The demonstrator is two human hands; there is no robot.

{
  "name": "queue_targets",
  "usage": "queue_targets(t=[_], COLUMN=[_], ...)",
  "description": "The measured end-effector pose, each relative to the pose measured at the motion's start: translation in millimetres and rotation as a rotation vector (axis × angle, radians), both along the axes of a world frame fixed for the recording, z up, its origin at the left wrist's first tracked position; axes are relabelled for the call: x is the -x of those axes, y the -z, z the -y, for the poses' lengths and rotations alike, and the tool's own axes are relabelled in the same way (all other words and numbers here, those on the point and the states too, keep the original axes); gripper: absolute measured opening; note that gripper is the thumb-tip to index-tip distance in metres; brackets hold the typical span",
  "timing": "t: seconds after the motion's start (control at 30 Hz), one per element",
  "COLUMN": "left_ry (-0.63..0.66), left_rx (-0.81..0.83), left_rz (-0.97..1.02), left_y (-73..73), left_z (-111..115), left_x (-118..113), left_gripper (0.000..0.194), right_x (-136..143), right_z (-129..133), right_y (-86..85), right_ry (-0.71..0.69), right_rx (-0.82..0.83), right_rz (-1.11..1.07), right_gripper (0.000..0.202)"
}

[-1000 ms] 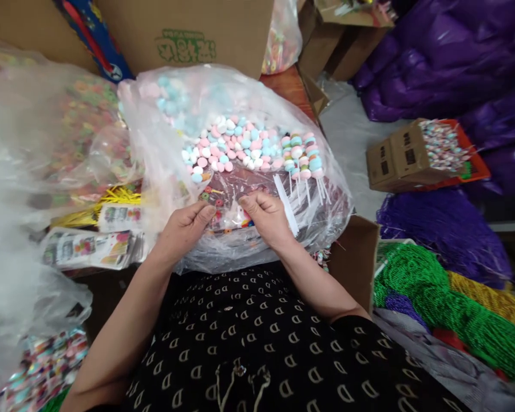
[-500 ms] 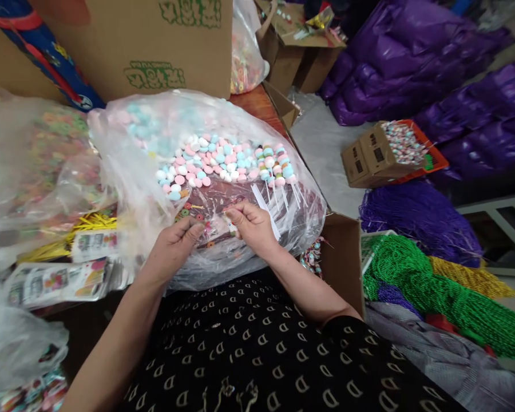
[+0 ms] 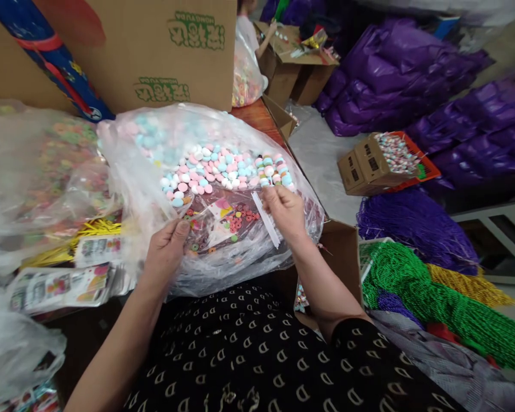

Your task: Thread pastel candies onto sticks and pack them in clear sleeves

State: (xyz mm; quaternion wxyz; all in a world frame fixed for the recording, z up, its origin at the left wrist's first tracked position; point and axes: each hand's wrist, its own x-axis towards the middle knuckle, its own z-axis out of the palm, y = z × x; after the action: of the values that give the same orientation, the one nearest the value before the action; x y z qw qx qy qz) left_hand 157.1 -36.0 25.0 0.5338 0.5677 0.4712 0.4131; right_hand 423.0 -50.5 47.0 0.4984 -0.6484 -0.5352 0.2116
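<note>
My left hand (image 3: 167, 246) is closed, thumb against fingers, at the edge of a clear packet (image 3: 221, 207) with pink and yellow print. Its grip is partly hidden. My right hand (image 3: 285, 212) pinches at the stick end of a candy skewer (image 3: 266, 166), one of several lying side by side, with round pastel candies and ring pieces on white sticks. Loose white sticks (image 3: 264, 220) lie just beside that hand. Behind are pink, blue and white candies (image 3: 214, 166) on a large clear plastic bag (image 3: 236, 274). Red ring candies (image 3: 242, 216) lie between my hands.
Left are a bag of colourful rings (image 3: 68, 143), yellow ties (image 3: 96, 227) and a stack of printed pouches (image 3: 60, 289). A tall carton (image 3: 111, 57) stands behind. An open carton (image 3: 341, 252) is at my right, near green strands (image 3: 416, 286). Another person (image 3: 251, 28) is at the back.
My hands have moved apart: the right went right to the skewers, the left shifted slightly left. The red rings and the packet's print between them now show. The view has shifted slightly.
</note>
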Motion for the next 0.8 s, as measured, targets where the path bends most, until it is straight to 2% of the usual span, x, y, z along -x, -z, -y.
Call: queue_targets(t=[0.07,0.1,0.2,0.27,0.37,0.47,0.57,0.63,0.7,0.8], left_ry=[-0.073,-0.096,-0.083,-0.073,-0.058,-0.019,0.012,0.023,0.022,0.013], left_rx=[0.094,0.134,0.197,0.208,0.188,0.188,0.205,0.216,0.219,0.209], left_rz=[0.140,0.202,0.332,0.409,0.515,0.603,0.663,0.681,0.690,0.692], left_y=[-1.9,-3.3,-5.4,-3.7,1.2,4.7,6.2,7.3,8.8,10.9], left_z=[-2,-2,-5,-7,-9,-10,-11,-12,-12,-12], left_x=[1,0,-3,-3,0,4,8,10,11,14], left_gripper=[0.051,0.053,0.055,0.055,0.054,0.055,0.056,0.055,0.053,0.052], right_x=[-21,-28,-37,-34,-34,-42,-49,-48,-42,-31], right_z=[-10,-16,-31,-39,-45,-42,-30,-17,-1,21], right_y=[-1.4,-1.9,-2.2,-0.7,5.0,13.6,19.8,19.2,14.4,3.4], right_ry=[0.125,0.160,0.193,0.190,0.207,0.296,0.322,0.244,0.121,-0.057], right_rx=[0.011,0.070,0.393,0.576,0.666,0.549,0.257,0.065,-0.056,-0.126], right_rz=[0.239,0.360,0.650,0.765,0.812,0.677,0.344,0.052,-0.175,-0.303], right_gripper=[0.045,0.039,0.035,0.037,0.036,0.035,0.030,0.028,0.028,0.028])
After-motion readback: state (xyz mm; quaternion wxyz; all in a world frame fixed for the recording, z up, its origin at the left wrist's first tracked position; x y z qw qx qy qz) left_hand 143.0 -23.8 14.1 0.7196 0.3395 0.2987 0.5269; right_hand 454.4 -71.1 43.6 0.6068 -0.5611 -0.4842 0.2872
